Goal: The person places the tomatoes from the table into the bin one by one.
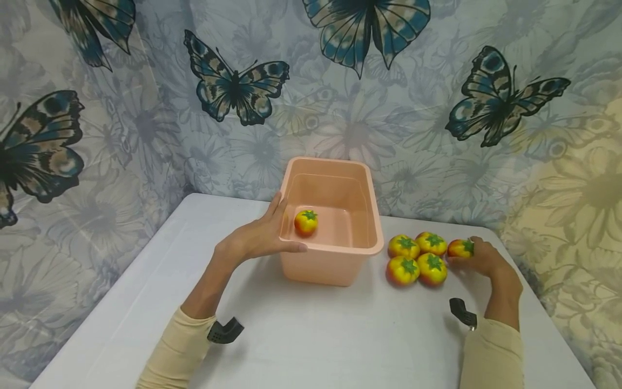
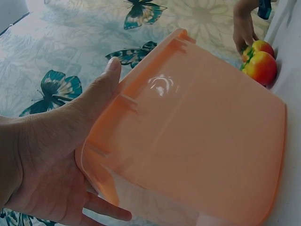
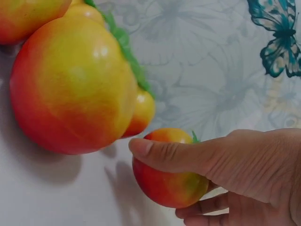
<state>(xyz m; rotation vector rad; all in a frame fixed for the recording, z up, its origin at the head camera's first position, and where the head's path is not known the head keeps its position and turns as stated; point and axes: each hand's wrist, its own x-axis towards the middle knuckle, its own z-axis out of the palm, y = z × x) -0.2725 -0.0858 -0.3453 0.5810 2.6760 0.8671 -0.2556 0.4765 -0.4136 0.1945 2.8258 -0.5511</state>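
While my left hand (image 1: 257, 235) is resting on the near left corner of the peach plastic tub (image 1: 318, 267), my right hand (image 1: 486, 258) is gripping one red-and-yellow tomato-like fruit (image 1: 457, 248) at the right side of the white table (image 1: 350, 335). My right thumb is lying over its skin with the fingers underneath, clamped on it; the fruit is tipping sideways, its green calyx facing my palm. Whether it is touching the tabletop, I cannot tell. My left fingers are lying straight and apart from the thumb, they along the left side and it along the near rim.

As I judge it, I am gathering these fruits into the tub, and I am at an early stage. One is done: a single fruit (image 1: 306, 223) is sitting inside, on the left. The one I am holding is only partway, being well apart from the tub. Four more are waiting close together between the tub and my right hand: the back-left fruit (image 1: 403, 247), the back-right fruit (image 1: 431, 244), the front-left fruit (image 1: 401, 271) and the front-right fruit (image 1: 432, 270). Counting mine, five of the six I am seeing are remaining outside.
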